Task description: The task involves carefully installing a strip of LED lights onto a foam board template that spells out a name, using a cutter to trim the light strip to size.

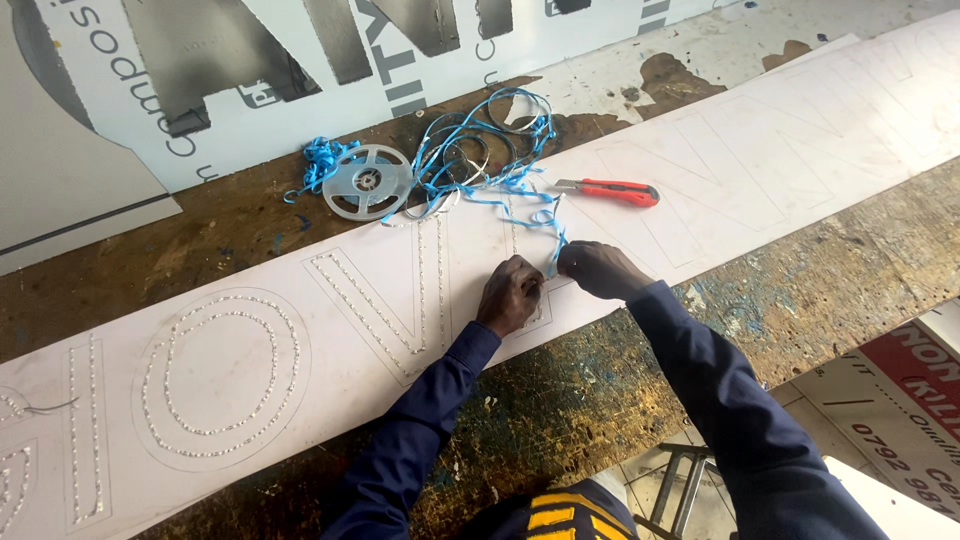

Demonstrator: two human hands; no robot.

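2 hands meet on the long white sign panel (700, 190); the right hand (598, 269) pinches the thin blue backing strip (553, 243), which trails up and away toward the clear plastic reel (367, 181); the left hand (511, 294), fingers curled, presses the panel just beside it.

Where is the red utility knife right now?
In the head view, the red utility knife lies on the white panel, up and right of the right hand, beside the tangled blue strip.

A thin blue strip (553, 243) curls up from my fingertips, trailing to a loose tangle. It lies on a long white panel (700, 170) outlined with letters.
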